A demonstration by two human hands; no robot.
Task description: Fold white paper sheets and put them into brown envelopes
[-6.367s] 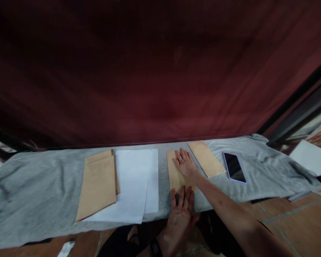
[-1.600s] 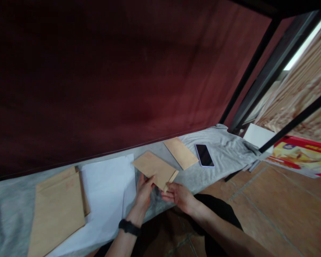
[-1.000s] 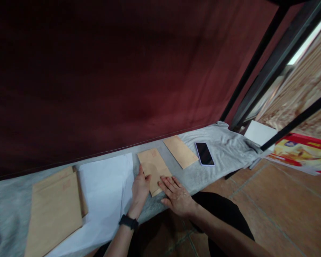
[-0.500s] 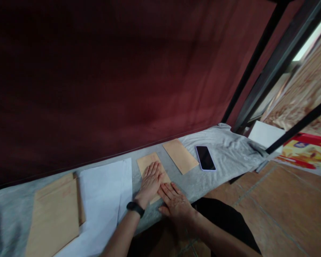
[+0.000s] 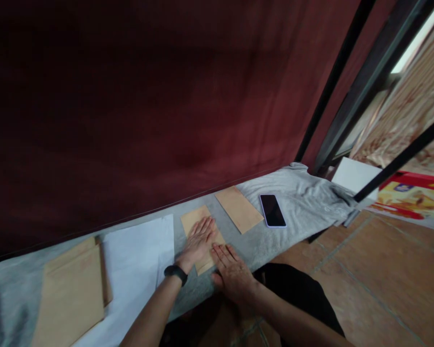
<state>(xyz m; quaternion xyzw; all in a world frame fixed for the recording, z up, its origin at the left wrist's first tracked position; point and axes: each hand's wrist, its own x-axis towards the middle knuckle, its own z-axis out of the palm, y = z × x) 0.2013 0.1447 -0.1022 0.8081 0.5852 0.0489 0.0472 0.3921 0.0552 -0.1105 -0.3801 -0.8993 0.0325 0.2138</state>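
Observation:
A small brown paper envelope [image 5: 193,217] lies on the grey cloth under my hands. My left hand [image 5: 198,241], with a black band on the wrist, rests flat across its middle, fingers stretched out. The fingertips of my right hand [image 5: 232,270] touch the envelope's right edge near its close end, and that hand also lies flat and open. Part of the envelope is hidden beneath both hands. To its right sits a second brown envelope [image 5: 239,209], untouched.
A phone [image 5: 272,211] lies right of the second envelope on the grey cloth [image 5: 300,193]. At left are white paper sheets [image 5: 137,260] and larger brown envelopes [image 5: 72,284]. A dark red panel [image 5: 202,120] rises behind. Black poles and a red-yellow box [image 5: 415,195] stand at right.
The view has shifted slightly, so everything sits a little further left. My left hand stays flat on the envelope; my right hand has slid slightly toward me along its edge.

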